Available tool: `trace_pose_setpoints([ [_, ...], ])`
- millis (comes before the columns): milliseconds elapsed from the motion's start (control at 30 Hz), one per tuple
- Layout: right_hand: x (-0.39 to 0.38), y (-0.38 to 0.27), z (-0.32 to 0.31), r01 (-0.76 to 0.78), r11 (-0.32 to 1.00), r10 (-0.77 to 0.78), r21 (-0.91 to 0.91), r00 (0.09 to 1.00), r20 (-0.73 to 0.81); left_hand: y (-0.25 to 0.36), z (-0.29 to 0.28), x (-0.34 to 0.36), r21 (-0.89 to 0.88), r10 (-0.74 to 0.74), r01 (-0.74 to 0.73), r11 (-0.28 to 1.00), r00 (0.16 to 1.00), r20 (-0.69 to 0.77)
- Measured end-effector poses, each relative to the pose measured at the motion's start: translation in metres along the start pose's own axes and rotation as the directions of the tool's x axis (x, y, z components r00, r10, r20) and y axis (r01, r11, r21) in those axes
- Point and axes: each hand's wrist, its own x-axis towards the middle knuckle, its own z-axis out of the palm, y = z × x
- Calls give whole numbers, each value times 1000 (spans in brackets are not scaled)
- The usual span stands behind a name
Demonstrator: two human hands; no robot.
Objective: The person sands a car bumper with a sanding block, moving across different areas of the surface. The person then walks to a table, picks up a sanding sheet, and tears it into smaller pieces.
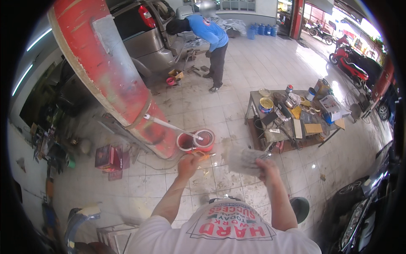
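My left hand (188, 165) is closed around a small orange-handled tool (206, 156) with a short metal tip; its kind is too small to tell. In my right hand (268, 170) is a flat, greyish-white smeared plate (243, 161), gripped at its right edge and blurred by motion. Both hands are raised in front of my chest, apart from each other. Just beyond the left hand, two red buckets (212, 146) stand side by side on the tiled floor. A white pole (171, 126) slants across above them from the pillar.
The red pillar (122, 93) stands at left, with a dark red box (106, 157) near its base. A cluttered work table (277, 134) is at right. Farther off, a person in blue (209, 31) bends beside a car (141, 40). A dark vehicle (359, 211) is at lower right.
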Motion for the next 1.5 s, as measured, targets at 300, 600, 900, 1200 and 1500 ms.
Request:
trace_pose_setpoints([
  [300,11,32,-39,-119,882,-1,456,967,254,-20,43,-73,-217,-248,322,922,919,307],
  [600,-1,26,-94,173,944,-170,-280,985,34,108,71,1,-25,388,-391,920,918,-85],
  [900,26,50,-115,-12,984,29,-175,995,93,249,91,-37,115,478,-623,774,693,539],
  [1200,92,20,-100,-147,989,147,9,989,-2,153,164,4,-563,-123,442,698,849,515],
  [1500,194,-24,-76,164,986,-156,31,973,-168,123,215,136,-679,-439,649,342,750,495],
])
